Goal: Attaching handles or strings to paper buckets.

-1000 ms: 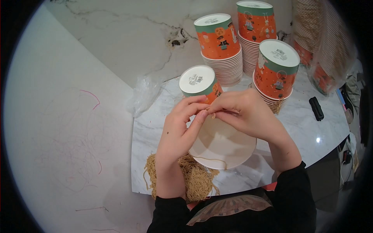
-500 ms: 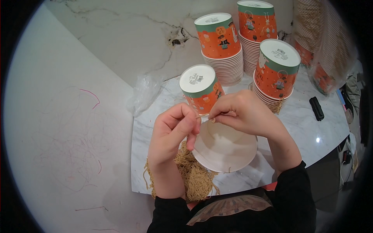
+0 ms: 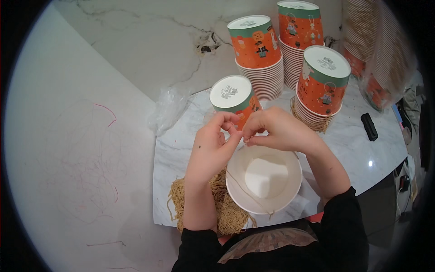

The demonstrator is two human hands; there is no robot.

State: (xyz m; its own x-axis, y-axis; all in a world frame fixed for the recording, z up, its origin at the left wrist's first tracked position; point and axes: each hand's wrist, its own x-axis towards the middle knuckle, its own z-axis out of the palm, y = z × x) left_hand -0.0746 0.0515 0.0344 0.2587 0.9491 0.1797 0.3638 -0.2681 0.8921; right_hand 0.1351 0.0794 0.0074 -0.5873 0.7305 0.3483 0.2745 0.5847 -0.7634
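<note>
A white-lined paper bucket (image 3: 265,174) stands open side up on the table in front of me. A tan string (image 3: 247,192) runs down along its inner left side to the near rim, where a short end pokes out. At the far rim my right hand (image 3: 276,129) is closed in a pinch on the string's other end. My left hand (image 3: 210,149) meets it there, thumb and a finger pinched by the string; the piece between the fingertips is mostly hidden. Under my left forearm lies a heap of tan strings (image 3: 231,211).
Upside-down orange and green paper buckets stand behind: one nearest (image 3: 231,93), a stack (image 3: 260,77) at the back, another stack (image 3: 324,81) with strings on it at right. Bagged buckets (image 3: 387,54) are far right. A black object (image 3: 369,127) and crumpled clear plastic (image 3: 170,109) lie around.
The bucket has tipped toward me, so its inner bottom shows more. The string now lies along its inside. My left hand has turned and moved right, closer to my right hand.
</note>
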